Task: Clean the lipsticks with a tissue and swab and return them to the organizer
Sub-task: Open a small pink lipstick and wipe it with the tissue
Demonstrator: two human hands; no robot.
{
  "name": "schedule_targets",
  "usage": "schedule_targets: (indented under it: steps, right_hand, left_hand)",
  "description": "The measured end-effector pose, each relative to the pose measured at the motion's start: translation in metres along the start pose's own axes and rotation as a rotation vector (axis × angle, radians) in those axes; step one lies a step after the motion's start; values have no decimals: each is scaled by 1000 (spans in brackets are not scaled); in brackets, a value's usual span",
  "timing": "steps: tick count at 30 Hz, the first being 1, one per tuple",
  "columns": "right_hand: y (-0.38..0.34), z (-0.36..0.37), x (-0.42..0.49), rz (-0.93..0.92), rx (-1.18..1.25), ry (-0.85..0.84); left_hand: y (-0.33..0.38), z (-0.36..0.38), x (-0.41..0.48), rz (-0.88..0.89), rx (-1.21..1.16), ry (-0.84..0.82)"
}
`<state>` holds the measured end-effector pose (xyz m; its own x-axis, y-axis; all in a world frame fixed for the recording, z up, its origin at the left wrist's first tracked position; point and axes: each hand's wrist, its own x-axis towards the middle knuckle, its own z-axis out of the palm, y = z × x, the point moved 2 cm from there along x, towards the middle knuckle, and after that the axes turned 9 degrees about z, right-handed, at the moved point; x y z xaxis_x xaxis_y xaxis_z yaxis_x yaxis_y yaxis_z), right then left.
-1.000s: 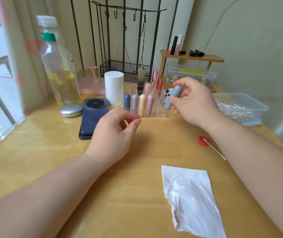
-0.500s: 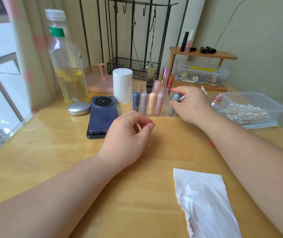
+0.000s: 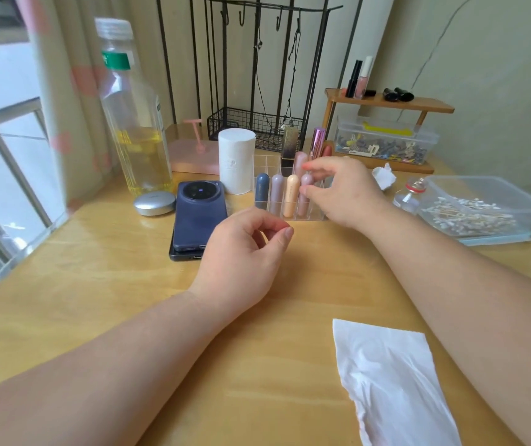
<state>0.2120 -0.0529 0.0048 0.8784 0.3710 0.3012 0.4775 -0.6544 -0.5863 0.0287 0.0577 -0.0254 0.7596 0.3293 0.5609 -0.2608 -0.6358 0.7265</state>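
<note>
Head view: the clear organizer [image 3: 260,163] stands at the back of the counter [image 3: 96,284], with four lipsticks [image 3: 290,196] upright in its front row (dark blue, mauve, peach, pink). The right hand [image 3: 344,194] hovers at the organizer's right end, fingers loosely spread, thumb just beside the pink one, nothing visibly gripped. The left hand [image 3: 241,252] sits near the phone [image 3: 198,214], fingers loosely curled toward the thumb and holding nothing. A flat tissue [image 3: 393,381] lies near the front; swabs [image 3: 470,217] fill a plastic box [image 3: 483,191] at right.
</note>
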Motion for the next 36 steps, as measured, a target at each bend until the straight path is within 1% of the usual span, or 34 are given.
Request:
schedule_targets:
  steps: [2,6,7,8,10,12,15,17,19,25,28,32,34,36]
  right_hand:
    - [-7,-7,-3,11,91,25]
    - [-27,-45,-20,31,372,209]
    - [-29,-53,-28,42,412,220]
    - [-29,-59,-38,66,449,183]
    - [-27,-62,-66,117,536,14]
    - [-24,-60,-97,137,578,-115]
    - [-15,-57,-131,172,700,-200]
    - [-8,-55,-142,250,845,-221]
    - [0,-54,-144,301,910,-237]
    - [5,-55,-143,224,854,-253]
    - [7,-52,-144,194,742,-257]
    - [8,-47,-145,122,587,-200]
    - [6,-44,-145,105,555,-220]
    - [6,-40,-146,110,554,-282]
  left_hand:
    - [0,0,0,-6,-1,-12]
    - [0,0,0,5,1,-2]
    - [1,0,-1,24,-8,19]
    - [3,-1,-1,49,-22,39]
    - [8,0,-3,101,-50,49]
    - [11,4,-6,131,-75,-1]
    - [19,10,-11,210,-16,-107]
    - [23,12,-13,245,32,-179]
    - [25,13,-13,255,55,-227]
    - [27,14,-15,237,144,-313]
    - [25,16,-17,240,179,-326]
    - [25,20,-19,261,211,-325]
    - [27,22,-19,276,226,-324]
    - [27,22,-20,274,234,-337]
